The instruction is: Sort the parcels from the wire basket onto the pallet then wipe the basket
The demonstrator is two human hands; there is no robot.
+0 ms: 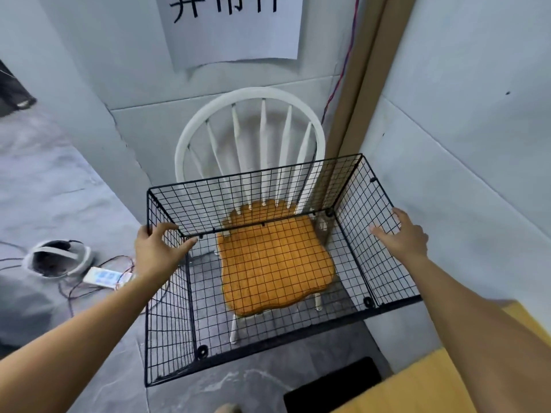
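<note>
We hold the wire basket (168, 323) by its top edges: our left hand (155, 248) curls its fingers round the left rim, and our right hand (405, 236) hooks its fingers over the right rim. It sits over the white chair's (250, 93) orange cushion (274, 263) (resting or lifted, we cannot tell). The wall (477, 174) is close on the right, with open floor (74, 189) on the left.

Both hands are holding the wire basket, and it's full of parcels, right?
Not quite. The left hand and right hand do hold the basket, but it has no parcels in it. The head view shows only the cushion on the chair through the bare mesh.
</note>
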